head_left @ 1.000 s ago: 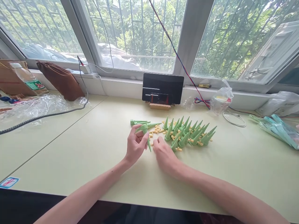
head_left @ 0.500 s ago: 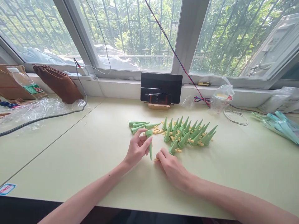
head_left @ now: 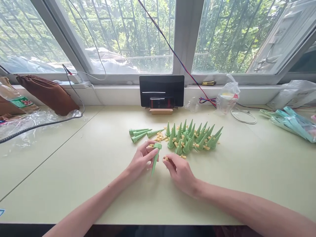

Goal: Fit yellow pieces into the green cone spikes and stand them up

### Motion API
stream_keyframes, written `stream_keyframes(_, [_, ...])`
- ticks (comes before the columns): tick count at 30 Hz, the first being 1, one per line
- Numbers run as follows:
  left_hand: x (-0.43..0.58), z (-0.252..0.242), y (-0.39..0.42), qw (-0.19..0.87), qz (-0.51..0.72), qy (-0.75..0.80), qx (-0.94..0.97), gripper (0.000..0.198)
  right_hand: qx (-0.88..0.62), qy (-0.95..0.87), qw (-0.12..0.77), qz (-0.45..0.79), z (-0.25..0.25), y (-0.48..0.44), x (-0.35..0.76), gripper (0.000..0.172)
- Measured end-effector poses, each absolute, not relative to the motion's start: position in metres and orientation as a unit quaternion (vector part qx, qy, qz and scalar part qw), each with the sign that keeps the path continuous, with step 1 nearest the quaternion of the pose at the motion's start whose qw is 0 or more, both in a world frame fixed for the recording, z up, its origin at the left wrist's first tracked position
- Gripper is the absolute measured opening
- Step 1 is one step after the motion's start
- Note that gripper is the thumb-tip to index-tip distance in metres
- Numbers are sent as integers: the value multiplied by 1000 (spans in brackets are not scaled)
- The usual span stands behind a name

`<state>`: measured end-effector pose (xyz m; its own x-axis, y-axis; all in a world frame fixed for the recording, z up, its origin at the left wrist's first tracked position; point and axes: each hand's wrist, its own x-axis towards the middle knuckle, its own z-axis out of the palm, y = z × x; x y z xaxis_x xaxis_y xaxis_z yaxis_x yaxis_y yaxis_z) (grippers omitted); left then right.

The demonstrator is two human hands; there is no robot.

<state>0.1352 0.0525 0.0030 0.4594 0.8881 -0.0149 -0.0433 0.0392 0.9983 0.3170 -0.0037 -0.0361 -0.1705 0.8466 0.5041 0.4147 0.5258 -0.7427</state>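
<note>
My left hand point(head_left: 141, 160) is closed round a green cone-shaped spike point(head_left: 155, 158), held tip down just above the table. My right hand point(head_left: 179, 171) sits beside it with fingertips pinched on a small yellow piece point(head_left: 166, 158). Just beyond my hands stands a cluster of upright green spikes point(head_left: 192, 137) with small yellow pieces point(head_left: 160, 136) scattered among them. Three green spikes point(head_left: 138, 133) lie flat to the left of the cluster.
A black tablet point(head_left: 161, 91) stands on a wooden holder at the windowsill. A brown pouch point(head_left: 48, 93), clear plastic wrap point(head_left: 29, 120) and a black cable are at left. A plastic bag point(head_left: 227, 97), white cable and teal packets point(head_left: 292, 122) lie at right.
My right hand drew back from the scattered yellow pieces with one pinched in it and came near the spike. The left hand tilted the spike. The camera tipped down slightly.
</note>
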Motion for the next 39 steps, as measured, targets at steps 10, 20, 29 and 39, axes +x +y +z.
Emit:
stream_keyframes(10, [133,-1,52,649,362,319,588,28,-411,-748,469,226,-27,-4,318,22])
stream_keyframes(20, [133,-1,52,642,361,308,602,25,-411,-749,467,229,-25,-5,318,21])
stream_keyframes(29, [133,-1,52,637,360,302,610,27,-407,-744,479,227,-28,-2,318,18])
stream_keyframes(39, [131,-2,52,605,356,313,640,30,-407,-690,526,285,-37,-4,318,10])
